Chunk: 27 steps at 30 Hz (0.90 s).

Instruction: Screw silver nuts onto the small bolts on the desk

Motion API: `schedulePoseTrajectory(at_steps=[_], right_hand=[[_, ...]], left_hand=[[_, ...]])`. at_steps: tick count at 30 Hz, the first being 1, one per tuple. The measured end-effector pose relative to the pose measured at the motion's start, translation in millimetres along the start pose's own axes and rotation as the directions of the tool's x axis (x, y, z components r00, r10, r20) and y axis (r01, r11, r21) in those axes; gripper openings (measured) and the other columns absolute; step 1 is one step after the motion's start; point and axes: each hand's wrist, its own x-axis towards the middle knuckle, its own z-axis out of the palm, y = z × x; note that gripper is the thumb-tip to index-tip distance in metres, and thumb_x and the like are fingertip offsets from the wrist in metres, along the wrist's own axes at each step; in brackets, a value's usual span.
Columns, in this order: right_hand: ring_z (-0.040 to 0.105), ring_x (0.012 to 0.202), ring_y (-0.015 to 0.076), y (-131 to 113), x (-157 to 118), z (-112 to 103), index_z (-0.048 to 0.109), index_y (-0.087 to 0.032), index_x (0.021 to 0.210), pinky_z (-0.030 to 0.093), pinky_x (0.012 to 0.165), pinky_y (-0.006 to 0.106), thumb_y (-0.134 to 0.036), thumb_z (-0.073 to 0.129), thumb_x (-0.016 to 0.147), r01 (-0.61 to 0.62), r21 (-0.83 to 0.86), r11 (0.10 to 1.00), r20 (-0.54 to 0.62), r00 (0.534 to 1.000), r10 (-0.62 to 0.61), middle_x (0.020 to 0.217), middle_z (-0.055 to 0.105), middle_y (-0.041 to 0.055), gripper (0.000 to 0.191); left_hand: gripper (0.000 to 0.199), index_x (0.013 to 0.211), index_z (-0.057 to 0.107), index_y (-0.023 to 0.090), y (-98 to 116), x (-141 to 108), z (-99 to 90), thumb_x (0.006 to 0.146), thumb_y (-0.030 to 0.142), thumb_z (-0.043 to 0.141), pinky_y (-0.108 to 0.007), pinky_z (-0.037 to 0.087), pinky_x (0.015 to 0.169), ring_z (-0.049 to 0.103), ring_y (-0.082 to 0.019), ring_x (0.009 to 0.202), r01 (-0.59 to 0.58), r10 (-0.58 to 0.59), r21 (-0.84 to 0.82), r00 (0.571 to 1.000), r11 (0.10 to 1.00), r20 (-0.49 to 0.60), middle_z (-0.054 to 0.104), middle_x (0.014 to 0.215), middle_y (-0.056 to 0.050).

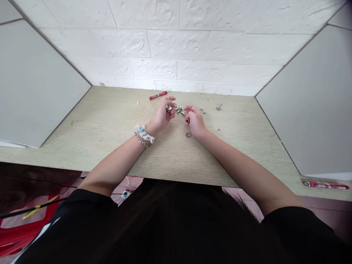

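Note:
On the wooden desk, my left hand [162, 113] is curled around a small silver bolt [168, 108], its rounded head showing between thumb and fingers. My right hand [195, 121] is closed in a pinch, with a small dark round end [187, 121] showing at the curled fingers; what it belongs to is hidden. Between the two hands sits a cluster of small shiny metal parts [180, 110], close to the fingertips of both and too small to tell apart. A flat washer [188, 135] lies just below my right hand. Two nuts [203, 110] rest to its right.
Another bolt [219, 106] stands farther right. A red tube [158, 95] lies behind my left hand, near the white brick wall [165, 69]. A second red-and-white tube [326, 185] is at the right front edge. Grey panels [310, 99] flank the desk.

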Motion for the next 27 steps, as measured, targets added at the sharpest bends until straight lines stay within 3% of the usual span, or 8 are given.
schedulePoseTrajectory(at_steps=[4, 7, 10, 13, 17, 22, 27], right_hand=[[0.035, 0.052, 0.0086, 5, 2, 0, 0.045, -0.022, 0.078, 0.024, 0.045, 0.020, -0.004, 0.037, 0.066, 0.011, -0.004, 1.000, -0.050, 0.999, -0.011, 0.066, 0.041, -0.0052, 0.023], [0.041, 0.056, 0.0095, 6, -1, 1, 0.046, -0.022, 0.077, 0.033, 0.050, 0.020, -0.004, 0.036, 0.070, 0.061, -0.067, 0.996, -0.048, 0.997, -0.064, 0.067, 0.043, -0.0042, 0.022], [0.050, 0.065, 0.0104, 9, -3, 2, 0.047, -0.022, 0.079, 0.045, 0.062, 0.023, -0.005, 0.036, 0.075, 0.179, -0.136, 0.974, -0.016, 0.983, -0.183, 0.073, 0.049, -0.0028, 0.021], [0.060, 0.084, 0.0119, 12, -4, 2, 0.049, -0.023, 0.087, 0.053, 0.085, 0.030, -0.010, 0.038, 0.083, 0.376, -0.190, 0.907, 0.020, 0.925, -0.379, 0.090, 0.058, 0.0007, 0.018], [0.062, 0.104, 0.0167, 15, -8, 0, 0.053, -0.024, 0.104, 0.049, 0.104, 0.038, -0.016, 0.040, 0.090, 0.544, -0.306, 0.781, 0.081, 0.833, -0.548, 0.108, 0.063, 0.0058, 0.020], [0.062, 0.114, 0.0209, 18, -12, -1, 0.053, -0.027, 0.121, 0.049, 0.108, 0.043, -0.023, 0.038, 0.093, 0.598, -0.357, 0.717, 0.213, 0.800, -0.561, 0.124, 0.065, 0.0087, 0.031], [0.056, 0.130, 0.0219, 20, -6, -4, 0.053, -0.028, 0.127, 0.042, 0.117, 0.047, -0.022, 0.040, 0.092, 0.639, -0.402, 0.656, 0.334, 0.769, -0.545, 0.136, 0.062, 0.0069, 0.037]], left_hand=[[0.013, 0.099, 0.050, 0.020, 5, -5, 4.3, 0.087, 0.018, 0.046, -0.020, 0.035, 0.049, 0.045, -0.004, 0.054, 0.073, -0.073, -0.116, 0.997, 0.991, 0.010, 0.060, 0.084, -0.001], [0.011, 0.096, 0.052, 0.020, 10, -11, 6.8, 0.087, 0.015, 0.047, -0.019, 0.033, 0.047, 0.045, -0.004, 0.054, 0.112, -0.106, -0.132, 0.993, 0.985, 0.049, 0.060, 0.081, -0.001], [0.007, 0.085, 0.052, 0.018, 12, -15, 7.9, 0.089, 0.016, 0.047, -0.020, 0.029, 0.046, 0.041, -0.005, 0.052, 0.139, -0.123, -0.091, 0.979, 0.986, 0.162, 0.051, 0.068, 0.002], [0.021, 0.073, 0.046, 0.019, 10, -16, 7.6, 0.093, 0.023, 0.048, -0.022, 0.024, 0.045, 0.036, -0.006, 0.049, 0.146, -0.128, -0.061, 0.962, 0.987, 0.241, 0.040, 0.061, 0.004], [0.026, 0.072, 0.047, 0.020, 2, -12, 5.7, 0.095, 0.033, 0.051, -0.024, 0.021, 0.046, 0.033, -0.006, 0.048, 0.128, -0.128, 0.022, 0.946, 0.992, 0.298, 0.036, 0.060, 0.004], [0.038, 0.064, 0.044, 0.020, -6, -7, 4.4, 0.095, 0.041, 0.051, -0.026, 0.023, 0.048, 0.032, -0.007, 0.049, 0.092, -0.110, 0.066, 0.924, 0.994, 0.367, 0.036, 0.058, 0.002], [0.039, 0.059, 0.039, 0.020, -5, -8, 5.2, 0.092, 0.036, 0.052, -0.026, 0.022, 0.049, 0.028, -0.007, 0.048, 0.025, -0.062, 0.114, 0.941, 0.993, 0.334, 0.032, 0.054, 0.003]])
